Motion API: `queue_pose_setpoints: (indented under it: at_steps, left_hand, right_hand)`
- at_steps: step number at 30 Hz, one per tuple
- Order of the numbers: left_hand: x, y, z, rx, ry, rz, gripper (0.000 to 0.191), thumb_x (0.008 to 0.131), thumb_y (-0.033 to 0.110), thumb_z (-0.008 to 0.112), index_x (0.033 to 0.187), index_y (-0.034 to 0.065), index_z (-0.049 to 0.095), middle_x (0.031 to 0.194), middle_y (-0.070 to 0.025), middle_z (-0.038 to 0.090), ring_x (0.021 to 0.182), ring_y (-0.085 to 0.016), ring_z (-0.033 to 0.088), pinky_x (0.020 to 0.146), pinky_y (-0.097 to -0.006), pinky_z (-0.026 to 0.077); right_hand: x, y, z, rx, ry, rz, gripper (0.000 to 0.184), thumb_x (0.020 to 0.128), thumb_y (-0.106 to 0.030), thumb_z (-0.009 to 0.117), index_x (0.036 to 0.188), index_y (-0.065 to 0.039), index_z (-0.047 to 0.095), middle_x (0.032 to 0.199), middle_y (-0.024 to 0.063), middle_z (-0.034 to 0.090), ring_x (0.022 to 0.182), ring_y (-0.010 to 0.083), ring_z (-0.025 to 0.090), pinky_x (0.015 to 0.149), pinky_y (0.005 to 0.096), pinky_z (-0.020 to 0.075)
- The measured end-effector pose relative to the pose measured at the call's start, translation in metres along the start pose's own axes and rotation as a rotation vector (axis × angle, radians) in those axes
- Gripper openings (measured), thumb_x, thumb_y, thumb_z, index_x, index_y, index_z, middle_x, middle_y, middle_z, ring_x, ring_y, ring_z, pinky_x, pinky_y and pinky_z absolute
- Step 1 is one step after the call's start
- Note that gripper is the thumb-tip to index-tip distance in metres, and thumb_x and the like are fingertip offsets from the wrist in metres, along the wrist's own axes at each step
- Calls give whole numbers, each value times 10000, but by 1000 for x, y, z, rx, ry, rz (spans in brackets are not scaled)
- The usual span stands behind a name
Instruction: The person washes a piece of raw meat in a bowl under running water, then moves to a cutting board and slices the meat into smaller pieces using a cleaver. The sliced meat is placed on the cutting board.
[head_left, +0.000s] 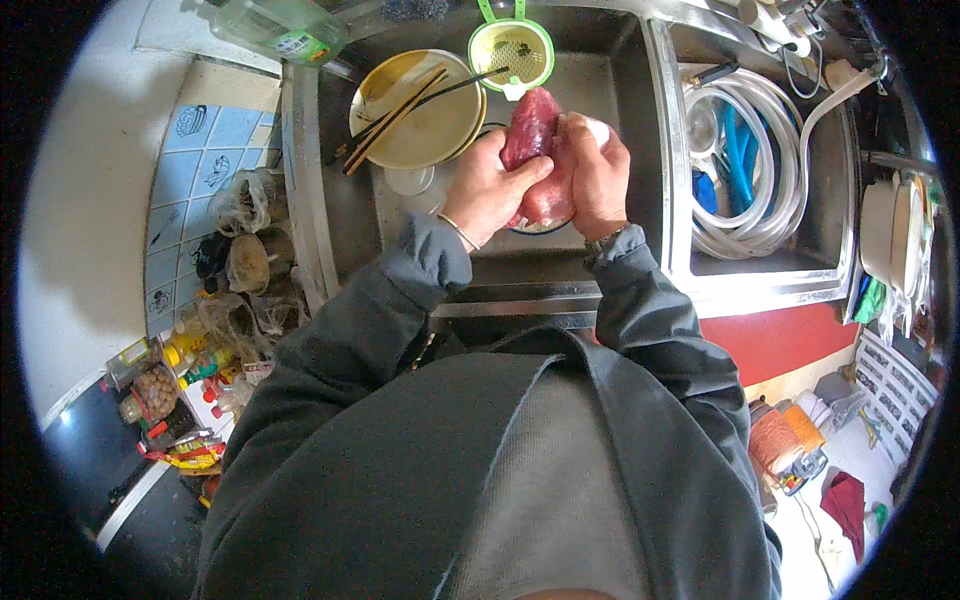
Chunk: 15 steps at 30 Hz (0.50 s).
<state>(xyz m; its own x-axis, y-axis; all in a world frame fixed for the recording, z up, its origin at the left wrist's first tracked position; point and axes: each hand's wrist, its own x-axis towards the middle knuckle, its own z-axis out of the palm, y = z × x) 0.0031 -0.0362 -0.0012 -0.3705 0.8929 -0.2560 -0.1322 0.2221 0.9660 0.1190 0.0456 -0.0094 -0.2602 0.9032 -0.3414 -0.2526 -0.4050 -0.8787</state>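
A piece of raw red meat (534, 127) is held over the left basin of a stainless steel sink (592, 75). My left hand (491, 187) grips it from the left, thumb laid across its front. From the right, my right hand (600, 169) closes around the same meat, and something whitish shows by its knuckles. Below the meat, mostly hidden by it and my hands, is a dark-rimmed dish (541, 229). Just beyond it sits a green-and-white strainer (517, 58) with dark scraps inside.
Stacked cream bowls (420, 139) with chopsticks (397, 120) across them stand left in the basin. A clear plastic bottle (281, 31) lies at the back left corner. The right basin holds a coiled clear hose (787, 172). Bottles and bags (225, 330) crowd the left counter.
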Motion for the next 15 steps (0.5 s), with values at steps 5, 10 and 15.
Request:
queue_pose_setpoints:
  at_steps: [5, 10, 15]
  left_hand:
    - [4, -18, 13, 196, 203, 137, 334, 877, 225, 745, 998, -45, 591, 908, -199, 676, 804, -303, 670, 754, -400, 524]
    - [3, -24, 22, 196, 292, 150, 349, 890, 273, 730, 960, -45, 605, 868, -213, 671, 787, -343, 666, 736, -420, 521]
    - [1, -18, 26, 111, 314, 117, 351, 906, 288, 711, 932, -49, 619, 841, -212, 677, 773, -328, 673, 723, -420, 522]
  right_hand:
    - [-8, -1, 4, -141, 30, -154, 310, 850, -190, 781, 1004, 39, 640, 892, 76, 695, 796, 122, 634, 704, 285, 532]
    - [-12, -5, 1, -254, 41, -219, 320, 813, -179, 790, 974, 43, 625, 873, 103, 707, 791, 132, 648, 711, 290, 539]
    - [-16, -13, 5, -345, 54, -284, 315, 801, -172, 779, 968, 41, 618, 880, 123, 720, 805, 135, 664, 723, 299, 544]
